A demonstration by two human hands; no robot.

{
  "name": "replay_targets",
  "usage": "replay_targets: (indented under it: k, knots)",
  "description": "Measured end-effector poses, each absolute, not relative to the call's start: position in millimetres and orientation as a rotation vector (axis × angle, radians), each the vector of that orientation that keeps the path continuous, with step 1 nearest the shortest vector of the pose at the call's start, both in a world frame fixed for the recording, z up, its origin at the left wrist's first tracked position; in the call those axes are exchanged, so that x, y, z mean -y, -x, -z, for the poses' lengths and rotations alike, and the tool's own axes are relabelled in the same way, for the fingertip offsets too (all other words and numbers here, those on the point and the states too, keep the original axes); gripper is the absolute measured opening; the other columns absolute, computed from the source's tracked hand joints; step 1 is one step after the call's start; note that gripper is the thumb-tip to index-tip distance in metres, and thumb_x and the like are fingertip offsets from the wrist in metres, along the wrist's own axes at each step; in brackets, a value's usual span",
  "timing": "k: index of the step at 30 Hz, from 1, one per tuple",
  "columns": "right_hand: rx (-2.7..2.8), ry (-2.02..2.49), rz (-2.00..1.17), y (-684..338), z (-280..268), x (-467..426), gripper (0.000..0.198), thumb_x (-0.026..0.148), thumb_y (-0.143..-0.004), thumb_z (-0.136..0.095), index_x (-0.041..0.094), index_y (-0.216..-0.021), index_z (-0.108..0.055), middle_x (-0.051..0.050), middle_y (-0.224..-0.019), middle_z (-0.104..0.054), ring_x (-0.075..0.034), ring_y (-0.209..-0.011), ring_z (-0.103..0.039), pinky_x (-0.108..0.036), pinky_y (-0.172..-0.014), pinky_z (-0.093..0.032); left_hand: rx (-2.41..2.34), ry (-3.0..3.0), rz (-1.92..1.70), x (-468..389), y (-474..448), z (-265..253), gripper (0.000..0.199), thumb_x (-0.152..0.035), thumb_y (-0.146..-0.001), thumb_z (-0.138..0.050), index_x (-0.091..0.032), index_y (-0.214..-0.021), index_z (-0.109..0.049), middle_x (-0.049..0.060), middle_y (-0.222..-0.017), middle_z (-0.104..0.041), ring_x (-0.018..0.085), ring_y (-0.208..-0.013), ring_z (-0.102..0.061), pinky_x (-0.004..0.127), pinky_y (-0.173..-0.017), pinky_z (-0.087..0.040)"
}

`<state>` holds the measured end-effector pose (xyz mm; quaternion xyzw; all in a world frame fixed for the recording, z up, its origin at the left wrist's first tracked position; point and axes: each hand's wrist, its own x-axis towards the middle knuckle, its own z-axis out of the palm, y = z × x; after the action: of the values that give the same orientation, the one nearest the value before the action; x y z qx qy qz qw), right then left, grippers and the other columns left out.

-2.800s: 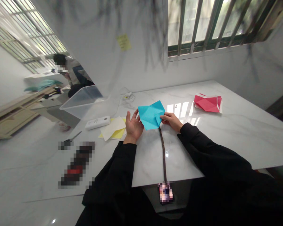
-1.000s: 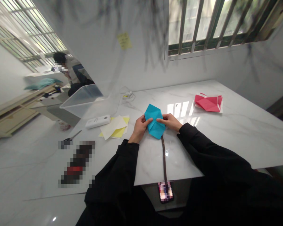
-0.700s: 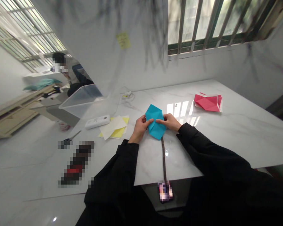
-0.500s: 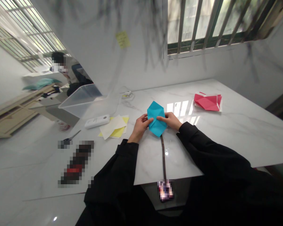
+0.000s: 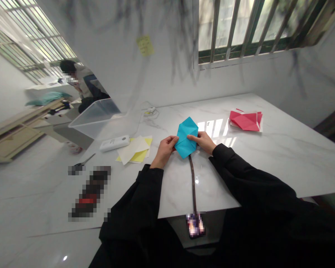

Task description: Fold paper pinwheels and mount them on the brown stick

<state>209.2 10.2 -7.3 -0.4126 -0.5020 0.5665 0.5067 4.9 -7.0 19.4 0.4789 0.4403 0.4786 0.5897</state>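
Observation:
A folded sheet of blue paper [image 5: 186,144] with six sides and crease lines is held up above the white table. My left hand [image 5: 166,146] pinches its left edge between thumb and fingers. On the right side, my right hand [image 5: 203,140] grips it, thumb pressed on the front face and the other fingers behind, partly hidden. The paper leans, its upper point to the right and its lower point to the left. Just below it, a dark cord [image 5: 192,178] runs down over the table's front edge.
Yellow and white paper sheets [image 5: 135,150] lie left of my hands, beside a white device [image 5: 115,143]. Scissors [image 5: 85,162] and a blurred-out dark item are farther left. A clear plastic bin [image 5: 92,119] stands behind them. Folded red paper [image 5: 245,121] lies at the back right. A person [image 5: 82,83] sits far left.
The blue paper has tilted clockwise and moved slightly up and right. My left thumb has shifted from its front face to the left edge. My right hand still grips it.

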Motion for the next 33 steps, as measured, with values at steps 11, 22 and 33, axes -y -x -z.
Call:
replay_targets:
  k: [11,22,33]
  knots:
    - [1.296,1.002,-1.426,-209.2,1.0,-5.1,0.038,0.042,-0.073,-0.088,0.013,-0.094,-0.079,-0.013,-0.103,-0.080,-0.026,-0.090,-0.075,-0.041,-0.088,-0.061,-1.008,-1.067,-1.155,6.3,-3.6,-20.5,0.041,-0.044,-0.066,-0.089,-0.016,-0.085,-0.066,-0.002,-0.072,-0.062,0.009,-0.063,-0.056,0.020,-0.060,-0.045]
    - [0.843,0.933,-1.499,-209.6,8.0,-17.1,0.028,0.035,-0.077,-0.085,0.015,-0.093,-0.073,-0.010,-0.098,-0.079,-0.023,-0.088,-0.075,-0.035,-0.084,-0.063,-0.992,-1.523,-1.085,7.4,-0.9,-17.1,0.075,-0.021,-0.072,-0.078,-0.028,-0.143,-0.055,0.010,-0.130,-0.062,0.011,-0.075,-0.067,0.024,-0.068,-0.055]
    - [1.055,0.986,-1.475,-206.0,7.6,-14.9,0.032,0.041,-0.072,-0.087,0.015,-0.086,-0.073,-0.007,-0.089,-0.078,-0.019,-0.076,-0.070,-0.029,-0.072,-0.058,-0.934,-1.637,-1.187,10.1,-9.9,-14.6,0.033,-0.043,-0.072,-0.086,-0.017,-0.090,-0.075,0.009,-0.119,-0.066,0.020,-0.100,-0.067,0.031,-0.085,-0.057]
